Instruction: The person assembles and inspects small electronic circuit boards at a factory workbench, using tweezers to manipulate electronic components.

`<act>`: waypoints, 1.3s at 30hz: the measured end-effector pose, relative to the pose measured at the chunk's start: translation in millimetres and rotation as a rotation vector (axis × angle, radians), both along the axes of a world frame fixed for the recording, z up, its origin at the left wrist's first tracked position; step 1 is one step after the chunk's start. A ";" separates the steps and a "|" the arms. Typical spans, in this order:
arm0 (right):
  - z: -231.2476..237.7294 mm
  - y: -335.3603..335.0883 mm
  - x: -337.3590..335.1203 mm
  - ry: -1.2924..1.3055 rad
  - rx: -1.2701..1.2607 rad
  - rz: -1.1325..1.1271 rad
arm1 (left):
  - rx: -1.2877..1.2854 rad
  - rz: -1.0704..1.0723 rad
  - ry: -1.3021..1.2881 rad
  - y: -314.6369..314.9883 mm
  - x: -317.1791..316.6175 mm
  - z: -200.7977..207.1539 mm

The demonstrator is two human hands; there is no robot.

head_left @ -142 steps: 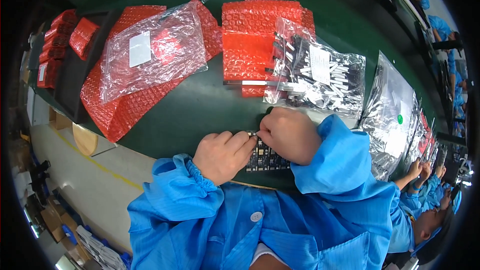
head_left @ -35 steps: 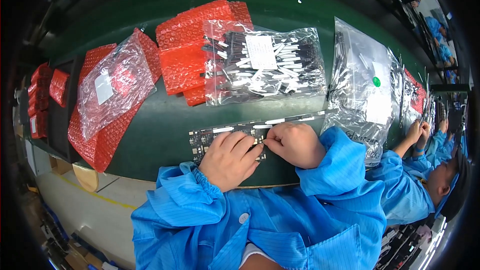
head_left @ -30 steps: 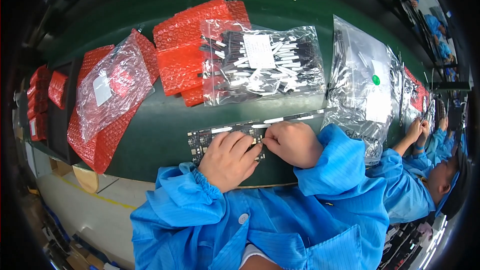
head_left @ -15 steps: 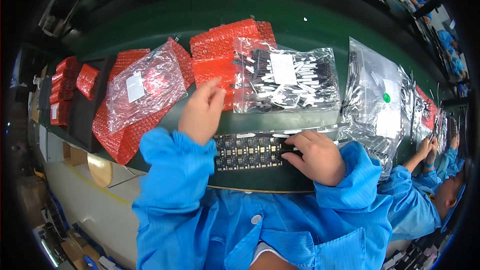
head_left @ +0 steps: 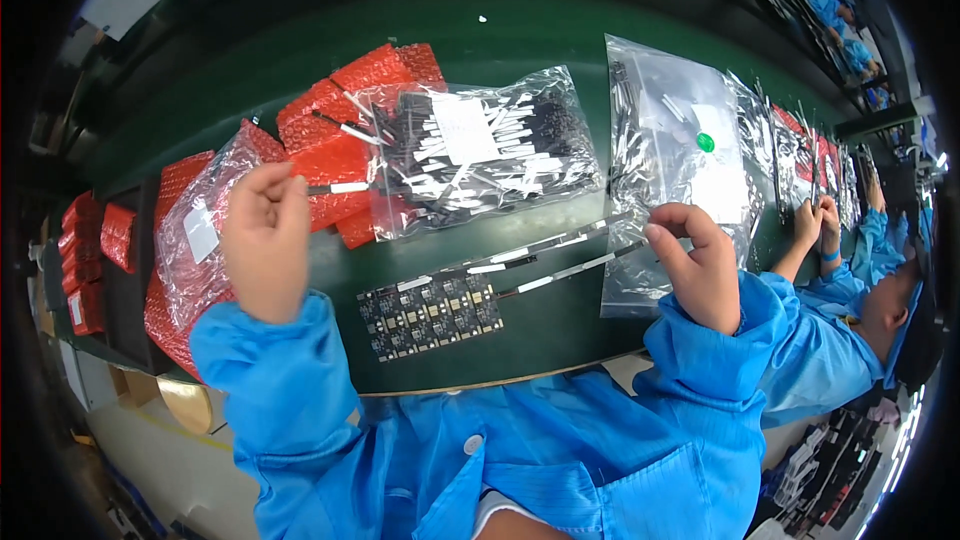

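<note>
My left hand [head_left: 268, 245] is closed in a pinch at the end of a short black-and-white strip [head_left: 345, 187], over the red bubble wrap beside a clear bag of strips [head_left: 540, 155]. My right hand [head_left: 698, 265] pinches the far end of a long thin black-and-white strip [head_left: 575, 272]. That strip slants down leftward, its other end at the right edge of a dark circuit board panel [head_left: 430, 320]. The panel lies flat on the green table, rows of small parts on it. Along its upper edge lie another long strip [head_left: 560, 241] and a short white-ended one [head_left: 500, 265].
Red bubble wrap [head_left: 325, 105] lies behind the bag. Leftward are a clear bubble bag [head_left: 215, 210], a dark tray [head_left: 135, 280] and small red packets [head_left: 85, 260]. A large clear bag [head_left: 690, 170] with a green dot lies right. A co-worker in blue [head_left: 835, 340] works close by.
My view has turned, so the table things sit further left. My left hand now has a short strip, and my right hand has moved off the panel to the right, pinching a long strip.
</note>
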State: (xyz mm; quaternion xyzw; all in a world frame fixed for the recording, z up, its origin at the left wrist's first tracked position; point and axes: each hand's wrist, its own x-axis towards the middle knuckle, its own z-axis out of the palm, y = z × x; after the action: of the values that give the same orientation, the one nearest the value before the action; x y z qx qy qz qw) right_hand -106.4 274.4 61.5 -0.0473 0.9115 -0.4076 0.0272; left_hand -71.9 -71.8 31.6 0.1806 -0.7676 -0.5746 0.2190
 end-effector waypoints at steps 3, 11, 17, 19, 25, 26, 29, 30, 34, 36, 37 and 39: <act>-0.5 -0.3 -2.5 0.014 0.022 0.050 | -0.171 -0.022 -0.084 6.5 2.8 -7.4; -8.5 -0.7 -0.6 -0.054 0.006 0.042 | 0.176 0.065 -0.142 -11.9 27.5 -11.8; -2.9 -0.3 -6.1 -0.077 0.011 0.009 | 0.264 0.310 0.095 -28.6 48.8 -3.4; 0.6 2.0 -7.1 -0.041 -0.022 -0.013 | 0.341 0.515 0.389 -28.8 54.5 19.3; 35.7 -29.8 -1.6 0.309 -0.088 0.176 | -0.123 0.040 0.750 12.7 99.6 44.3; 41.0 -38.3 2.7 0.420 -0.127 0.293 | -0.207 -0.049 0.792 27.3 93.8 44.7; 42.0 -65.2 5.0 0.597 -0.315 0.818 | -0.343 -0.360 0.672 53.0 88.3 33.1; 41.6 -78.4 12.4 0.583 -0.325 0.885 | -0.343 -0.440 0.543 59.5 87.5 30.0; 18.9 -99.6 44.2 0.464 -0.287 0.963 | -0.426 -0.593 0.716 75.2 91.3 9.6; 9.6 -95.4 49.3 0.379 -0.302 0.988 | -0.419 -0.581 0.705 77.3 99.0 1.7; 7.3 -95.0 50.1 0.292 -0.326 1.017 | -0.421 -0.565 0.686 77.2 101.8 -1.1; 11.7 -90.6 42.5 0.287 -0.258 1.066 | -0.392 -0.569 0.640 77.9 101.5 -6.1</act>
State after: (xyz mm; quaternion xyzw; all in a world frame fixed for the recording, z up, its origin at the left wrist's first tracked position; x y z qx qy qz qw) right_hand -63.9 183.8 73.2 -0.5589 0.6989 -0.4351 0.0992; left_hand 29.6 6.1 25.5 -0.2678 -0.7747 -0.4827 0.3084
